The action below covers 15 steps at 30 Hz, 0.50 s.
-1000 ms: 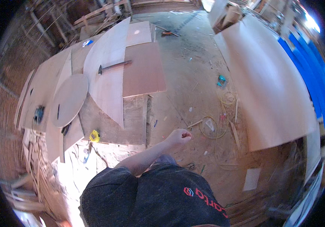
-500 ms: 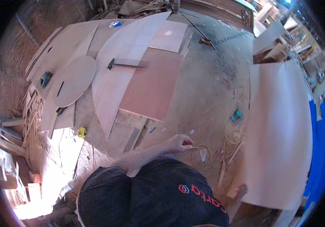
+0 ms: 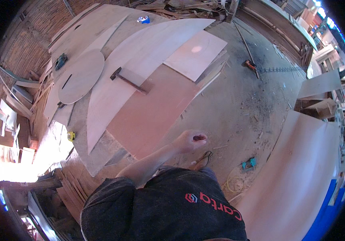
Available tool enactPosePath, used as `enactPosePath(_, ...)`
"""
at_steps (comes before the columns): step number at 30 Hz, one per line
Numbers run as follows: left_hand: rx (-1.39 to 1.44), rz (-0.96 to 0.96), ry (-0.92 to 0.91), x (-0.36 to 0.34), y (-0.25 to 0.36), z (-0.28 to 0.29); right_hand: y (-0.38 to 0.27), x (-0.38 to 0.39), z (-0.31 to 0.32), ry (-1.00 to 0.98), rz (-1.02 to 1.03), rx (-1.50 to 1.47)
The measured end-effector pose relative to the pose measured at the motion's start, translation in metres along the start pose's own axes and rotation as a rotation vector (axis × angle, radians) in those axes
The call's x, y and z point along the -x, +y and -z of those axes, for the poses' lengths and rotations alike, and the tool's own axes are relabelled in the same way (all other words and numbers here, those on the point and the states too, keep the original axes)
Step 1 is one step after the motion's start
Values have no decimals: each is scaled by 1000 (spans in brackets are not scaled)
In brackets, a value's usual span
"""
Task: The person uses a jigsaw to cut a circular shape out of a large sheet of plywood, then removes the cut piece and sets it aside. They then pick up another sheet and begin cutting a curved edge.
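My left hand (image 3: 191, 141) is held out in front of my body with its fingers curled closed. What it holds, if anything, is hidden in the curl. It hangs above the floor, just right of a reddish-brown board (image 3: 152, 108). Across that board and a long pale curved panel (image 3: 120, 72) lies a hammer (image 3: 131, 83), its head toward the left; neither hand touches it. My right hand is out of sight. Below my left hand, a foot in a sandal (image 3: 204, 158) shows at the edge of my dark shirt.
A round board (image 3: 82, 76) with a slot lies at left near a dark power tool (image 3: 61, 61). A yellow tape measure (image 3: 71, 136) is lower left. On the right are a large pale sheet (image 3: 297, 172), a teal tool (image 3: 249, 163) and an orange tool (image 3: 250, 64) with a coiled hose.
The view has shifted, so the boards and hammer appear turned and the right-hand sheet lower. My left hand's pinch has become a curled hand. My right hand has left the picture; a foot has appeared.
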<state>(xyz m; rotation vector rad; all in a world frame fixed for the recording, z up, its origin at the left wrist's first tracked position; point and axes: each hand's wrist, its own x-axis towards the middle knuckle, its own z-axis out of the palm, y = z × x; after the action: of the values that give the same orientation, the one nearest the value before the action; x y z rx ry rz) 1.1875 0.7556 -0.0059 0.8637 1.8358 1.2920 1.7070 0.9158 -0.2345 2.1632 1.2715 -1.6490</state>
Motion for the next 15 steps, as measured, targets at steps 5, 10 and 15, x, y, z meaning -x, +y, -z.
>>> enactPosePath(5, 134, 121, 201, -53, -1, -9, -183, -108, 90, 8, 121, 101)
enactPosePath(10, 182, 152, 337, -92, 24, -6, -451, -233, 157, -1, 364, 57)
enactPosePath(15, 326, 134, 451, -119, -6, 4, -669, -260, 23, -125, 615, 50)
